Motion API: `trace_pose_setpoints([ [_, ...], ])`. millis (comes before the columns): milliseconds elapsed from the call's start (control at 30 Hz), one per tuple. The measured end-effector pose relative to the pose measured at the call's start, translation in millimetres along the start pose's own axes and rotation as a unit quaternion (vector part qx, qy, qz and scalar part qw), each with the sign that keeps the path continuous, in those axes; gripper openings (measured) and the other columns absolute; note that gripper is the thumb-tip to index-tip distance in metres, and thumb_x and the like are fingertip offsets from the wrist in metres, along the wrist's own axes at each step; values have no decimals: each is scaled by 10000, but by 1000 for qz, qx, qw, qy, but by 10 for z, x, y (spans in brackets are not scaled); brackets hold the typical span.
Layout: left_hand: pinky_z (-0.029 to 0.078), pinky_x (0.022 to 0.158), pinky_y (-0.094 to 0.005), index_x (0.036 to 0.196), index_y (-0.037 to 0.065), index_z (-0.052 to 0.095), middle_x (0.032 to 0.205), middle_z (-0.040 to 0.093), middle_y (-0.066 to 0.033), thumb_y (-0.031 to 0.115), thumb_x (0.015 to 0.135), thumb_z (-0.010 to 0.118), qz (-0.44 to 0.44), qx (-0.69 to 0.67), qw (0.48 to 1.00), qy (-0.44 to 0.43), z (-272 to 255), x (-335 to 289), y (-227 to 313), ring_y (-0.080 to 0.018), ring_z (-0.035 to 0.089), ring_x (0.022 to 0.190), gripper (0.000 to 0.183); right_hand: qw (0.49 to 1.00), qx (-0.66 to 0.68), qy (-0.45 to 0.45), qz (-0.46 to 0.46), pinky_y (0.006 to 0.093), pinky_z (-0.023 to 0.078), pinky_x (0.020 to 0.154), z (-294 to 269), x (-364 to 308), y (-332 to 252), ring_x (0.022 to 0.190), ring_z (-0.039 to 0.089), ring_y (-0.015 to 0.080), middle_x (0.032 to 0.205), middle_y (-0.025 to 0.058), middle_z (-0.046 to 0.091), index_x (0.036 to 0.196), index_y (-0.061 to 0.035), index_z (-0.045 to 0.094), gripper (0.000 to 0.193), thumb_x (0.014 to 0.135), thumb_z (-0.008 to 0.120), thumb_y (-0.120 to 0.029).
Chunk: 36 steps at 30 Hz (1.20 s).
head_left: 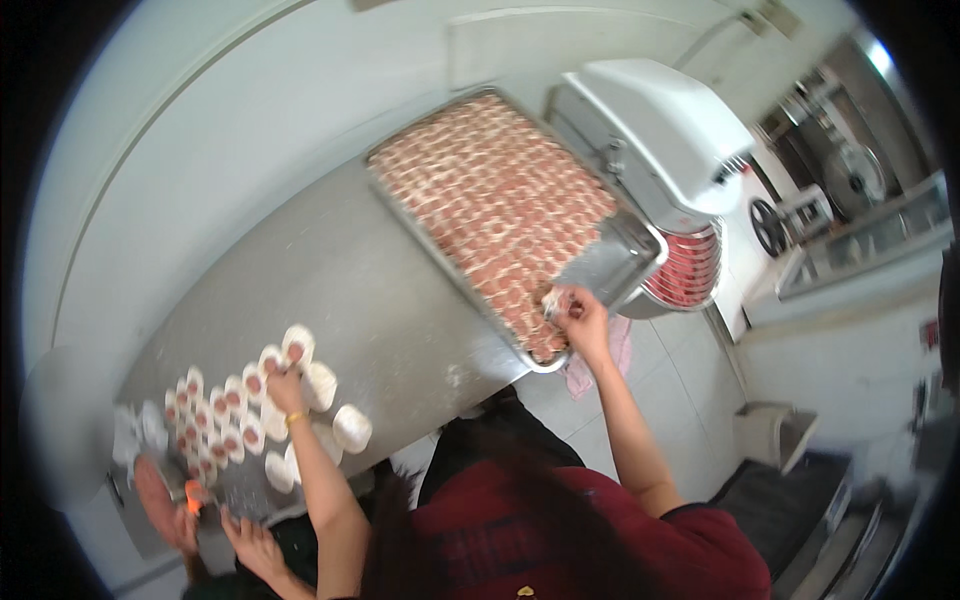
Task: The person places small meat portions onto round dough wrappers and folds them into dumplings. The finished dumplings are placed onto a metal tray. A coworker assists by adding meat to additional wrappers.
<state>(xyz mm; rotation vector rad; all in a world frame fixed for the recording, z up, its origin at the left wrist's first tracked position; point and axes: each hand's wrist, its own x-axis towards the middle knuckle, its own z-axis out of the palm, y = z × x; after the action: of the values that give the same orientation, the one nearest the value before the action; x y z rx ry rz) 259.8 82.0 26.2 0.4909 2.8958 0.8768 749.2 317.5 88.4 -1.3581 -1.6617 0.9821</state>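
My left hand (283, 392), with a yellow band at its wrist, reaches to the left part of the steel table. Its fingers are pinched at a pale dough wrapper (299, 338) topped with a dab of pink meat filling. Several more filled wrappers (232, 400) lie in rows to its left, and bare wrappers (352, 428) lie to its right. My right hand (584, 318) is closed on a small dumpling (551, 304) above the near right part of a large metal tray (640, 250). Packed rows of pink-and-white dumplings (490, 200) cover most of that tray.
A co-worker's hands (252, 548) are at the lower left, by an orange-handled tool (195, 495) and a mass of pink meat (154, 495). A white mixer (650, 130) with a wire guard over red contents stands beyond the tray. A pink cloth (607, 360) hangs below the tray's corner.
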Motion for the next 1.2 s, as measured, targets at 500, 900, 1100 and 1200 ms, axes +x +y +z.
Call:
trace_pose_setpoints([
  [500, 463, 632, -363, 744, -64, 618, 686, 632, -129, 206, 759, 646, -22, -18, 999, -44, 31, 179, -146, -235, 601, 647, 272, 977, -194, 84, 38, 395, 483, 703, -567, 1702, 968, 756, 624, 319, 793, 157, 631, 911, -45, 659, 290, 626, 675, -101],
  [900, 453, 942, -359, 1247, 41, 457, 1215, 546, -114, 300, 936, 478, -206, -617, 756, -76, 88, 101, -124, -219, 534, 1107, 405, 979, -192, 23, -65, 349, 503, 691, -586, 1774, 919, 730, 639, 271, 831, 146, 633, 967, -17, 672, 357, 612, 655, 17],
  [1100, 507, 906, -376, 1079, 92, 490, 1154, 578, -131, 148, 923, 441, -133, -699, 691, -128, 25, -117, 200, -252, 580, 1065, 173, 983, -161, 18, -84, 338, 508, 694, -570, 1805, 1026, 737, 642, 269, 863, 151, 647, 980, -10, 670, 369, 614, 648, 29],
  [1200, 498, 930, -395, 1157, -9, 479, 1212, 557, -165, 106, 901, 443, -153, -718, 661, -158, 50, -364, 397, -281, 548, 1135, 283, 984, -153, 20, -91, 332, 510, 703, -587, 1816, 1069, 746, 646, 262, 892, 154, 659, 986, -6, 669, 373, 615, 647, 29],
])
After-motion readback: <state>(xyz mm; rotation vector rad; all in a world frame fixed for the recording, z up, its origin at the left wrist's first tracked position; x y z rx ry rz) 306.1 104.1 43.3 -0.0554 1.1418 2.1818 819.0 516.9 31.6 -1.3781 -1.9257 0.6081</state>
